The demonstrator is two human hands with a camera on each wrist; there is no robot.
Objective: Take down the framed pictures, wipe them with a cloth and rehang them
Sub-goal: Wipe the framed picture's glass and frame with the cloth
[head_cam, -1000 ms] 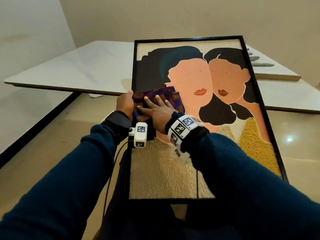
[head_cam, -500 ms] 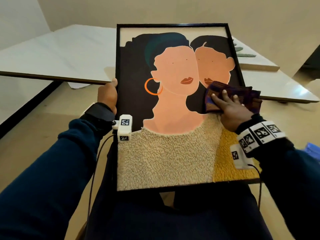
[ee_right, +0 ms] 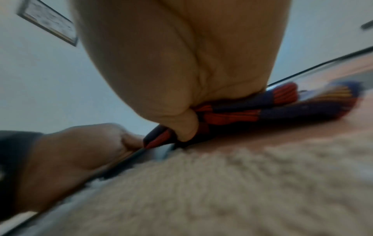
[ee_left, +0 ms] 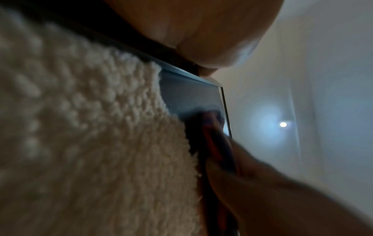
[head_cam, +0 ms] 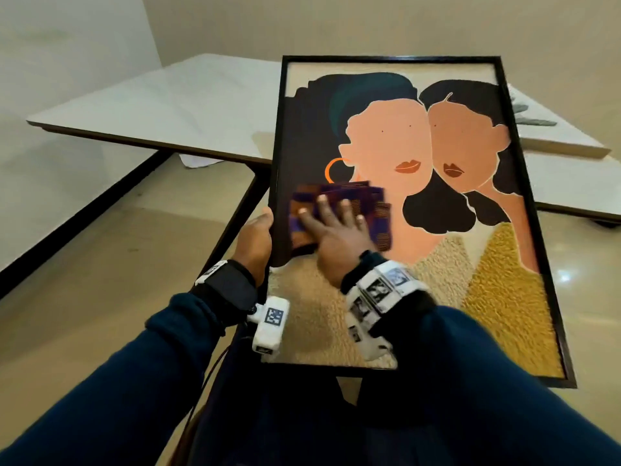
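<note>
framed picture (head_cam: pixel 447 210) propped on lap, tilted back, black thin frame, glossy front. left hand (head_cam: pixel 253 242) grips left frame edge, thumb on front rim, other fingers hidden behind. right hand (head_cam: pixel 331 237) flat, fingers spread straight, pressing folded cloth (head_cam: pixel 339 210) against picture just inside left edge; cloth purple-orange, striped weave. open picture area to right and above cloth. artwork: two flat peach faces, dark hair, nubby cream and mustard texture below. white tables (head_cam: pixel 174 102) behind; beige glossy floor (head_cam: pixel 100 270) at left.
</note>
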